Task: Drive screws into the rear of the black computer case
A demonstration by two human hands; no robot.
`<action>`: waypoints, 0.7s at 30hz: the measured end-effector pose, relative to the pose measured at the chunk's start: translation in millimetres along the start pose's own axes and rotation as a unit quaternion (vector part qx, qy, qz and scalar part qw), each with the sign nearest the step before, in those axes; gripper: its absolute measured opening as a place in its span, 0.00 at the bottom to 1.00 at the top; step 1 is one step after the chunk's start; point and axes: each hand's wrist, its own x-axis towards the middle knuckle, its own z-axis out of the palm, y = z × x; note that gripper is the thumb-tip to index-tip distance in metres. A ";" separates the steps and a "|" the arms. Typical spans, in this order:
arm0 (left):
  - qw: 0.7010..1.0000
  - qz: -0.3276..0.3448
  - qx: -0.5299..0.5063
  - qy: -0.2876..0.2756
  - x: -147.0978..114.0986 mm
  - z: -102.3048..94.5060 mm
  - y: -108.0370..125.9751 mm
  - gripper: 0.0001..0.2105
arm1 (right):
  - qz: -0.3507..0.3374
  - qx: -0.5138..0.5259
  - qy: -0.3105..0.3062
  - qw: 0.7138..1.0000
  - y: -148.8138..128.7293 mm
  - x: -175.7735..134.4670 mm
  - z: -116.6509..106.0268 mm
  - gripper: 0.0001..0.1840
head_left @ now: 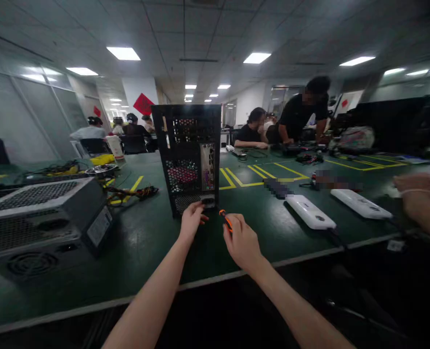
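A black computer case (166,165) stands upright on the green table with its rear, ports and perforated panels towards me. My left hand (191,220) is at the case's lower rear, by the power supply (188,201); its fingers are slightly bent and apart, with nothing visible between them. Whether the fingertips touch the panel I cannot tell. To the right of the case, my right hand (242,242) is closed around an orange and black screwdriver (226,220). The handle end by the case is visible; the tip is hard to make out.
A loose grey power supply unit (66,213) with bundled cables (138,192) lies at left. Two white power strips (309,212) are on the right. Another person's hand (416,186) reaches in at far right. More people sit and stand beyond the table (145,261).
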 end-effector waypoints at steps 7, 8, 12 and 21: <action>1.000 -0.003 -0.007 -0.001 -3.1 -2.1 1.8 0.16 | 0.001 -0.012 -0.008 1.000 0.5 0.1 -2.2 0.11; 1.000 -0.003 -0.008 -0.001 -3.0 -2.1 1.6 0.16 | 0.000 -0.010 -0.012 1.000 -0.4 0.4 -2.7 0.11; 1.000 0.000 -0.005 0.001 -2.3 -2.0 0.7 0.16 | 0.004 -0.002 -0.010 1.000 -3.0 1.1 -3.6 0.12; 1.000 -0.005 -0.010 0.002 -2.8 -1.6 1.6 0.17 | 0.012 -0.037 -0.002 0.999 -0.1 0.3 -1.3 0.10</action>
